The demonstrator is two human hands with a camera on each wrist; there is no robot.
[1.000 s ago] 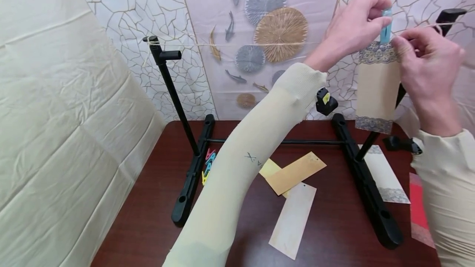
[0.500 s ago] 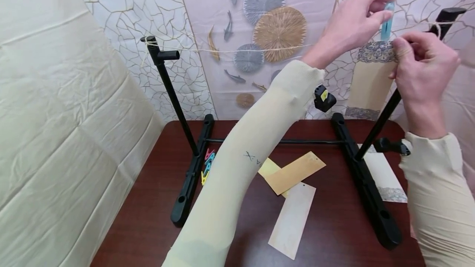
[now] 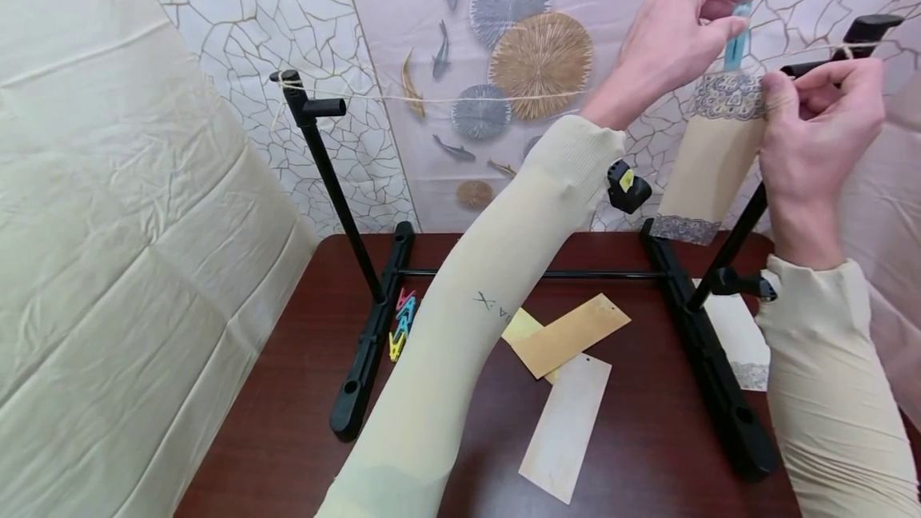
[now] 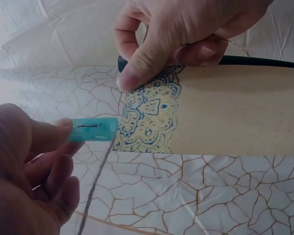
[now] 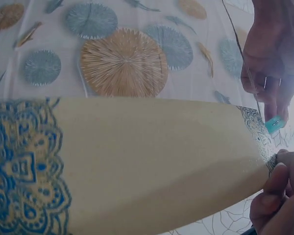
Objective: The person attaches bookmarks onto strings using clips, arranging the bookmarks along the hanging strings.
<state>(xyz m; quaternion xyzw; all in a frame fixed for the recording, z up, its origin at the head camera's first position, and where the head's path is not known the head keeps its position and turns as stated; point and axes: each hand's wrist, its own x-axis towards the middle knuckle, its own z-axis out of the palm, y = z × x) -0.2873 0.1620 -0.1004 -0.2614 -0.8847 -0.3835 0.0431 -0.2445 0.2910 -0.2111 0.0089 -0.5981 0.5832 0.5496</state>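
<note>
My left hand (image 3: pixel 672 42) pinches a light-blue clothespin (image 3: pixel 735 42) between thumb and fingers, up at the string (image 3: pixel 460 97). The clothespin's tip meets the top edge of a beige card (image 3: pixel 708 158) that has lace-patterned bands at both ends. My right hand (image 3: pixel 820 138) grips this card by its upper right corner, thumb on the front. Tilted, the card hangs with its lower end to the left. In the left wrist view the string (image 4: pixel 94 183) runs to the clothespin's tip (image 4: pixel 100 129) at the patterned edge.
Two black posts (image 3: pixel 327 174) on long feet (image 3: pixel 712 358) hold the string. Between them lie a tan card (image 3: pixel 573 336), a yellow card (image 3: pixel 521 326) and a whitish card (image 3: pixel 566 428). Several clothespins (image 3: pixel 403 322) sit by the left foot; a white patterned card (image 3: pixel 735 342) lies right.
Both hands have shifted slightly left with the clothespin and the card. The card's lower end has swung left, so it now slants. On the left, the string has dipped a little.
</note>
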